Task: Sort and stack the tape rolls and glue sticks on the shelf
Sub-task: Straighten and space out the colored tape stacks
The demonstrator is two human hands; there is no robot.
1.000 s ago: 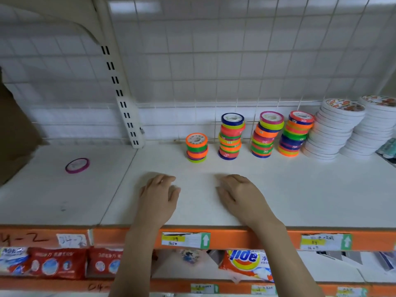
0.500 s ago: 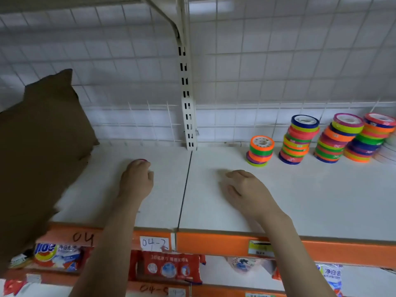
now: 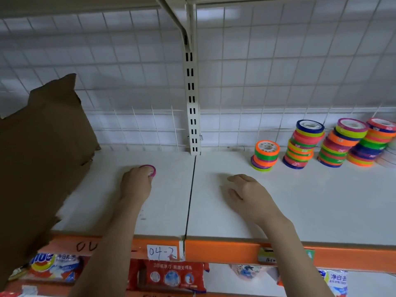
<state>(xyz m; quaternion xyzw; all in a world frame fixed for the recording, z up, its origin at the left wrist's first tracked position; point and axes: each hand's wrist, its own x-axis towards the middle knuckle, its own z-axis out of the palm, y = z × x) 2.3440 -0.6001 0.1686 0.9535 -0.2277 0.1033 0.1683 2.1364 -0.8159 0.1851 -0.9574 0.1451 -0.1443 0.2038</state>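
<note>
White wire grid is backing the shelf (image 3: 278, 211), and a slotted upright post (image 3: 192, 108) is being taken as the landmark. A single pink tape roll (image 3: 150, 169) is lying flat on the shelf board left of the post and nearer the front edge; it is being covered from above by the left hand (image 3: 137, 182), whose fingers are curled over it, though whether a firm pinch is being made cannot be told. The right hand (image 3: 249, 195) is being rested on the board right of the post, fingers relaxed and spread, with nothing being held. Four stacks of coloured tape rolls (image 3: 302, 144) are standing well right of the post against the grid; the shortest stack (image 3: 265, 155) is nearest it. Judging by this, the stray roll is best being gripped by its rim, kept level, and lowered squarely onto the shortest stack so nothing is being knocked over. A brown cardboard flap (image 3: 42, 146) is leaning far left of the post
</note>
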